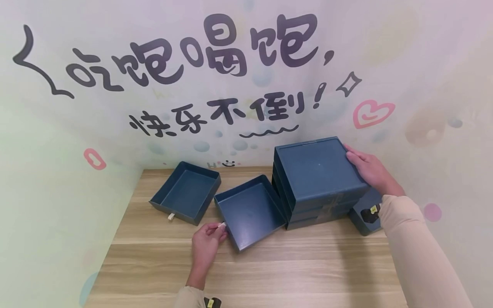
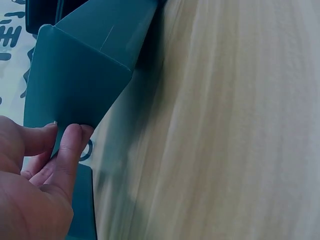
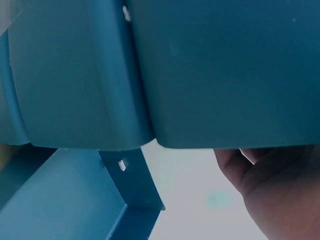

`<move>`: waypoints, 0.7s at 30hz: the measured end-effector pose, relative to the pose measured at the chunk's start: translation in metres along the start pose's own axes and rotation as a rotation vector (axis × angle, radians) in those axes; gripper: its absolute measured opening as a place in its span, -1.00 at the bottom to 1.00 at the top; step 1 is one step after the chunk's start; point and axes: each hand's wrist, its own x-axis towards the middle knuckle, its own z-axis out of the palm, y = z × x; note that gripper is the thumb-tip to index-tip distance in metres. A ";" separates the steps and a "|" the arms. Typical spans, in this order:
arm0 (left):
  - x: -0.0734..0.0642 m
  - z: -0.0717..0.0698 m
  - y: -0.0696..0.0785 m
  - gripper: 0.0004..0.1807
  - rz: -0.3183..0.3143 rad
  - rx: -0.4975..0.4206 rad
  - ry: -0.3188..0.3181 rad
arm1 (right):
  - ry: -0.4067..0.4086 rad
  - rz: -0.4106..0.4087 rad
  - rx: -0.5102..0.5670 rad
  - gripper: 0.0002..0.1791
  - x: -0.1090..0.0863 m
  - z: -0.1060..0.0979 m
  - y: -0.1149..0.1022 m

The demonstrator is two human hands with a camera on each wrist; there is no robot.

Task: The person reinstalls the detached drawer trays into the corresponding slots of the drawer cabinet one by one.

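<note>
My left hand (image 1: pixel 208 244) pinches the small pale pull tab (image 1: pixel 222 225) on the front of a dark blue drawer (image 1: pixel 252 214). The drawer is out of the cabinet, open side up, and its right corner lies close by the cabinet's front left corner. In the left wrist view, thumb and fingertips meet at the drawer's front wall (image 2: pixel 75 85), which casts a shadow on the wood. A dark blue stacked drawer cabinet (image 1: pixel 319 171) stands to the right. Round its far right edge my right hand (image 1: pixel 371 169) grips, the fingers partly hidden behind it in the right wrist view.
Another dark blue drawer (image 1: pixel 186 192) with a pale tab lies at the back left. A third blue drawer (image 1: pixel 362 224) sits right of the cabinet, partly covered by the right wrist's black camera (image 1: pixel 371 213). Behind the wooden table (image 1: pixel 269 273) rises a printed wall (image 1: pixel 231 145).
</note>
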 end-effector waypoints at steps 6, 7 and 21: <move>0.002 0.003 0.004 -0.79 0.012 -0.013 -0.029 | 0.010 -0.008 0.001 -0.27 0.001 0.001 0.001; 0.002 0.003 0.004 -0.79 0.011 -0.013 -0.031 | 0.007 -0.006 -0.002 -0.27 0.001 0.001 0.001; 0.010 0.006 0.003 -0.80 -0.001 -0.009 -0.068 | 0.001 -0.001 -0.006 -0.25 0.001 0.000 0.002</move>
